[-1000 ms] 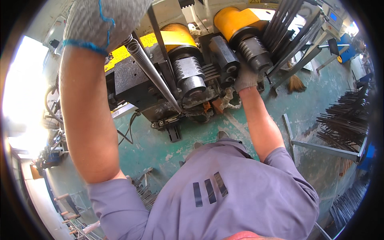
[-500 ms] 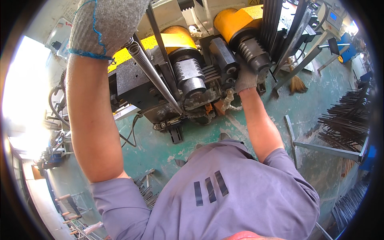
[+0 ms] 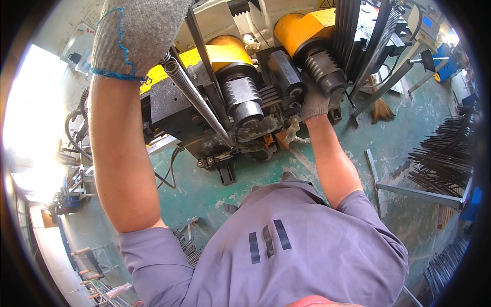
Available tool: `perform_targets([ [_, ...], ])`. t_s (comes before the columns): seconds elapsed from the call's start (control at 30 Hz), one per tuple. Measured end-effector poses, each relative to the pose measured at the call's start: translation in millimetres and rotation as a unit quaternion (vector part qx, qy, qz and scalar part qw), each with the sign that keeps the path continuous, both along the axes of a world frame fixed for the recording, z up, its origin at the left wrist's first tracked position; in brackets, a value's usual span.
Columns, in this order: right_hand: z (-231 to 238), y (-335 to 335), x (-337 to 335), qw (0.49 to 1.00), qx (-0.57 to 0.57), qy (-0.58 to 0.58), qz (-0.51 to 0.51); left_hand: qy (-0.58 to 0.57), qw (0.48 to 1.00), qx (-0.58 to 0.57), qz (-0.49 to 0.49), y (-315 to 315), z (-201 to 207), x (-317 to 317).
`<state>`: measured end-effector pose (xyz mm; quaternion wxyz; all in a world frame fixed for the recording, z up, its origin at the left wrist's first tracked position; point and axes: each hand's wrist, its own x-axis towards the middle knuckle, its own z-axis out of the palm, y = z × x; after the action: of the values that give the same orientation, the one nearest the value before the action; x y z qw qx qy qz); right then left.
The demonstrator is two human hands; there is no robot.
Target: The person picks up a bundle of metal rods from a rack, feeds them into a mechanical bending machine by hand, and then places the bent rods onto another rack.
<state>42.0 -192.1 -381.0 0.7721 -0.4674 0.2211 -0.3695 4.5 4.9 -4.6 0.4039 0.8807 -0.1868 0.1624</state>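
Note:
My left hand (image 3: 140,38), in a grey knit glove with blue stitching at the cuff, is raised at the upper left over the machine. Its fingers run out of the picture at the top, so what they touch does not show. A coil spring (image 3: 192,92) and a dark upright bar (image 3: 207,64) stand beside it. Deep in the machine is my right hand (image 3: 314,102), also gloved, under a dark toothed cylinder (image 3: 325,70) and next to a black angular block (image 3: 286,75). Those parts hide its fingers. A second toothed cylinder (image 3: 242,97) sits left of the block.
Yellow housings (image 3: 302,33) back the cylinders. A broom (image 3: 381,110) leans at the right, near a stand with a small screen (image 3: 427,21). Bundles of thin dark rods (image 3: 445,153) lie on a metal frame (image 3: 417,189) at the right. Cables (image 3: 171,171) hang below the machine at left.
The view has shifted very slightly. Both hands keep their places at the machine, the left raised and the right under the toothed cylinder.

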Motion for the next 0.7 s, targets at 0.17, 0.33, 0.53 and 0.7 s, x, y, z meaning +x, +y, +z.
perform_targets([
  [0.17, 4, 2, -3, 0.998, 0.06, -0.023, 0.027, 0.013, 1.0, -0.011, -0.013, 1, 2, -3],
  [0.33, 10, 4, -6, 1.0, -0.013, 0.012, 0.026, 0.001, 1.0, 0.0, -0.03, 6, 2, 7],
  [0.53, 9, 3, -4, 0.999, 0.023, -0.008, 0.03, -0.058, 0.997, -0.05, -0.022, -3, -3, 7],
  [0.7, -18, -3, -3, 0.998, -0.029, -0.027, 0.046, 0.09, 0.985, 0.017, 0.148, -16, 16, 16],
])
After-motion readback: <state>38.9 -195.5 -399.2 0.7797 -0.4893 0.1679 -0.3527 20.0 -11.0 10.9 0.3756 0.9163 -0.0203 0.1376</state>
